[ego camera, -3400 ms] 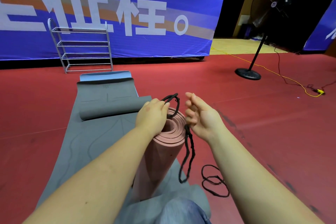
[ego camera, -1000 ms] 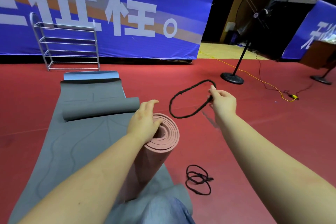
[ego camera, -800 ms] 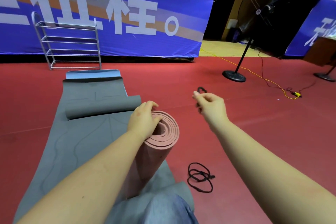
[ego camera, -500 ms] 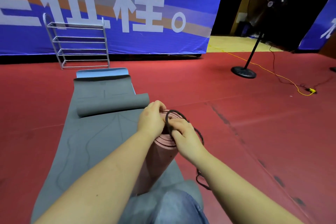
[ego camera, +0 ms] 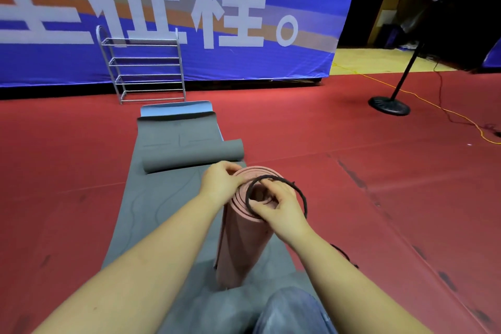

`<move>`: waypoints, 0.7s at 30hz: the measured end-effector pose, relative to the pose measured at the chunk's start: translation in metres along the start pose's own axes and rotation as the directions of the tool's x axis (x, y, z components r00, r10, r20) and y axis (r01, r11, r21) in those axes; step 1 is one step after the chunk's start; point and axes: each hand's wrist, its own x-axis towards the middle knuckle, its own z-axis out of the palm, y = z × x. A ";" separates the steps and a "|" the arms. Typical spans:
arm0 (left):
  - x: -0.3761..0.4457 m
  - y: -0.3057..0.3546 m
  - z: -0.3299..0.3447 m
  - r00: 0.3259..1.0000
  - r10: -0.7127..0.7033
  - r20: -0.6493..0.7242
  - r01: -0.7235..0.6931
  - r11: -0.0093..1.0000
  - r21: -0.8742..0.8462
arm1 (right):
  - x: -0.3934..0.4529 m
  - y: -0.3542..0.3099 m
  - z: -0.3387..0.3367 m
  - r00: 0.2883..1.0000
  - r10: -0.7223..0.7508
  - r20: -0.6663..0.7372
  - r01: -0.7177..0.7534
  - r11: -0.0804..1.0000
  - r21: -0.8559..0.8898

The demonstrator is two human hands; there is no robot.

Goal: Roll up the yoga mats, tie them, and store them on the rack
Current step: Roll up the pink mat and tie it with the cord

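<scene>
A rolled pink yoga mat stands tilted on end on a flat grey mat. My left hand grips the far rim of the pink roll's top. My right hand pinches a black cord loop and holds it over the roll's open end. A second grey mat, partly rolled, lies across the flat one farther away. The metal rack stands by the blue banner.
Another black cord lies on the red floor, mostly hidden behind my right forearm. A light blue mat edge shows beyond the grey mats. A standing fan's base and a yellow cable are at the right.
My right hand swung the cord out to the right, then brought it back onto the top of the pink roll. The loop now sits wider around the roll's end. My left hand kept its grip.
</scene>
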 end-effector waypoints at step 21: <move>-0.002 -0.034 -0.034 0.996 -0.010 0.091 0.036 0.956 -0.291 | 0.032 -0.052 0.019 0.926 0.307 0.220 -0.135 0.812 -0.568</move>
